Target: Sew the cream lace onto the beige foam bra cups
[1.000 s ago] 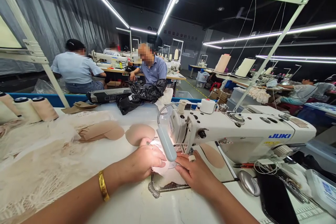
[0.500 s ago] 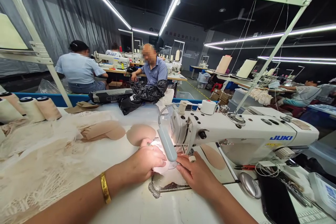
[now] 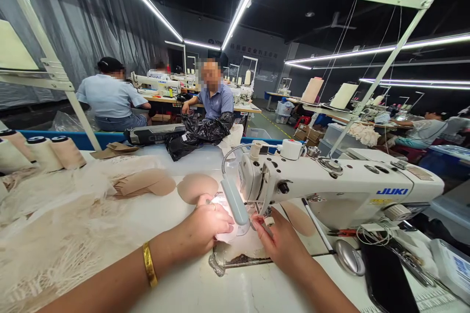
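A white sewing machine (image 3: pixel 330 183) stands in front of me, its slim grey lamp (image 3: pixel 235 201) hanging over the needle area. Beneath the lamp lies a pale pink fabric piece (image 3: pixel 224 237), brightly lit and partly covered. My left hand (image 3: pixel 207 225), with a gold bracelet on the wrist, grips its left side with bent fingers. Close to the presser foot, my right hand (image 3: pixel 277 239) has thumb and forefinger drawn together; what they pinch, if anything, is too small to make out. The lamp hides the needle.
Beige oval pads (image 3: pixel 197 189) lie behind my left hand, near a stack of beige pieces (image 3: pixel 143 182). Cream lace (image 3: pixel 73 234) spreads over the left side. Thread cones (image 3: pixel 47 153) stand farther back. At right are a phone (image 3: pixel 387 276) and a silver oval object (image 3: pixel 349 257). Co-workers sit beyond.
My right hand has lifted slightly from lying flat by the fabric, and its thumb and forefinger have come together. My left hand stays nearly still. A co-worker opposite has turned their head.
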The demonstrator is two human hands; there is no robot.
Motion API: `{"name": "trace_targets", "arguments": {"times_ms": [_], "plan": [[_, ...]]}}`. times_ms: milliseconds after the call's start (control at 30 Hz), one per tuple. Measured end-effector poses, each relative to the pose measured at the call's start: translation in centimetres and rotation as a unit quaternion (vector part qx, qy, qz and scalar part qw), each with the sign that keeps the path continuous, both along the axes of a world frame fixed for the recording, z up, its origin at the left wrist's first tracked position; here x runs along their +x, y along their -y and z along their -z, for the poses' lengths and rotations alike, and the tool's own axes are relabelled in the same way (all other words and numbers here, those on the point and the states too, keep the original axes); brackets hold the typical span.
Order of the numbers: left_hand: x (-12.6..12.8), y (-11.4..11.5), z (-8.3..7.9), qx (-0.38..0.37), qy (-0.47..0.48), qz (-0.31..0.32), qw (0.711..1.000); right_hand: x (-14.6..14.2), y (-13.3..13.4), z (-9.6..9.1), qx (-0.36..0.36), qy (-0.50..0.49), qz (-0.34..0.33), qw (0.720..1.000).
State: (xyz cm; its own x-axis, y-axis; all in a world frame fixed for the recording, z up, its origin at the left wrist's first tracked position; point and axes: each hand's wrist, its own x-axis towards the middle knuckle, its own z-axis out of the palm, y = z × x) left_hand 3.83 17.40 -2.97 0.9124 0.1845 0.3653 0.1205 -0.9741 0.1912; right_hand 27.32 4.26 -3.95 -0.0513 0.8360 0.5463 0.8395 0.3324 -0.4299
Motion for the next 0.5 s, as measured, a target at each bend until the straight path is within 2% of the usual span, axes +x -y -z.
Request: {"name": "trace_targets", "arguments": {"times_ms": [500], "plan": [[-0.23, 0.15, 0.66, -0.013, 0.01, 0.002, 1.0, 0.06, -0.05, 0.08, 0.042, 0.045, -0.013, 0.998]]}}
